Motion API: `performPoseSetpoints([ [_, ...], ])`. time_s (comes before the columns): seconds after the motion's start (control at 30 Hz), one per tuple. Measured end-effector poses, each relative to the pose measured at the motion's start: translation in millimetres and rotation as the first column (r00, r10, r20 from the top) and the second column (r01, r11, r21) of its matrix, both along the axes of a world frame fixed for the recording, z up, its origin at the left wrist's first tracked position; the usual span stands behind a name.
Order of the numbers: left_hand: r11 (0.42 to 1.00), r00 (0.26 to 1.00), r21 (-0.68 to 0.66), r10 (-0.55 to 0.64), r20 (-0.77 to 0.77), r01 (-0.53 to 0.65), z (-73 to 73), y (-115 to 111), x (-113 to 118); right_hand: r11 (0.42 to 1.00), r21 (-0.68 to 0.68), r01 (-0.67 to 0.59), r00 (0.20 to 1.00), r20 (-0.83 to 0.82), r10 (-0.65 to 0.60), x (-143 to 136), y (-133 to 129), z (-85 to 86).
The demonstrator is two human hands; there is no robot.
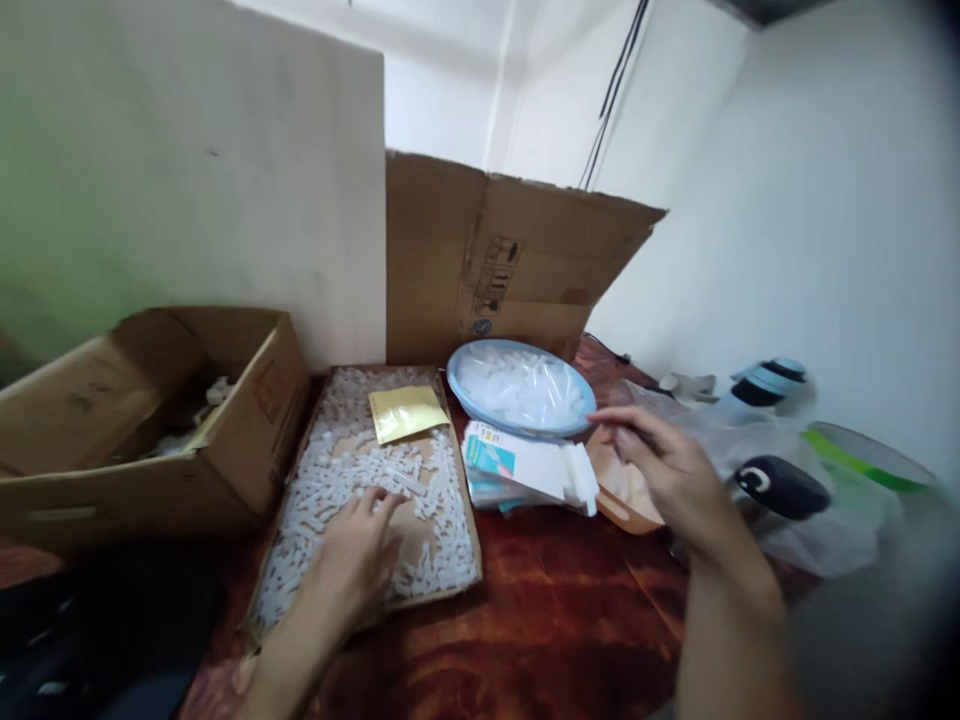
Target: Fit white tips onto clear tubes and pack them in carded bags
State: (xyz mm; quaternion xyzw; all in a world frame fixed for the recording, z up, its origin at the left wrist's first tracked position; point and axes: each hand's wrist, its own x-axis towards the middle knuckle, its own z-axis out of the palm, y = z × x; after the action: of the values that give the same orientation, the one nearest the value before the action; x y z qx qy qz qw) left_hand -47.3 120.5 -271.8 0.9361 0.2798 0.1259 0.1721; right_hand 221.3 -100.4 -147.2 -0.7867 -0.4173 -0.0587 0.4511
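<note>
Tabletop (540, 610) is shining | left hand (356, 550) is reaching over white bits (311, 490), right hand (671, 480) by blue bowl (465, 393) | apart, can't tell grips

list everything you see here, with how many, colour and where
cardboard box: one, brown, left
dark item: one, black, lower left
shallow tray: one, brown cardboard, centre-left
small pieces: too many to count, white, in tray
packet: one, yellow, on pieces
basin: one, blue, behind cartons, holding clear plastic
cartons: several, white and teal, centre
orange container: one, by right hand
cardboard sheet: one, brown, upright behind
plastic bagging: count unclear, translucent, right
rounded item: one, black, right
table: one, red-brown, underneath
left hand: one, over tray
right hand: one, right of cartons
</note>
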Motion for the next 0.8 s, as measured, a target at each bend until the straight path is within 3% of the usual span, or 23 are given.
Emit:
performPoseSetpoints([
  [0.07,0.996,0.988,0.040,-0.071,-0.136,0.077,-3.0,6,22,0.977,-0.211,0.020,0.998,0.060,-0.007,20,40,4.9],
  [0.13,0.992,0.979,0.073,-0.088,-0.182,0.102,-8.8,7,38,0.940,-0.334,0.070,0.996,0.072,-0.048,43,75,-1.3],
  [0.23,0.991,0.984,0.104,-0.064,-0.169,0.082,-15.3,10,52,0.839,-0.527,0.132,0.991,0.050,-0.125,74,117,-26.3],
  [0.33,0.993,0.984,0.093,-0.059,-0.166,0.075,-14.1,21,63,0.723,-0.682,0.114,0.989,0.008,-0.148,94,141,-56.7],
  [0.43,0.996,0.982,0.026,-0.084,-0.168,0.090,-9.0,41,73,0.655,-0.752,0.076,0.990,-0.019,-0.137,105,149,-78.9],
  [0.53,0.992,0.980,-0.075,-0.110,-0.164,0.099,-6.2,65,84,0.627,-0.775,0.086,0.990,-0.007,-0.144,113,149,-88.4],
  [0.63,0.982,0.981,-0.169,-0.111,-0.156,0.084,-7.0,85,91,0.617,-0.780,0.106,0.988,0.011,-0.156,117,147,-86.5],
  [0.8,0.952,0.990,-0.292,-0.117,-0.083,0.088,-9.8,105,95,0.625,-0.771,0.122,0.984,0.012,-0.177,109,139,-69.2],
])
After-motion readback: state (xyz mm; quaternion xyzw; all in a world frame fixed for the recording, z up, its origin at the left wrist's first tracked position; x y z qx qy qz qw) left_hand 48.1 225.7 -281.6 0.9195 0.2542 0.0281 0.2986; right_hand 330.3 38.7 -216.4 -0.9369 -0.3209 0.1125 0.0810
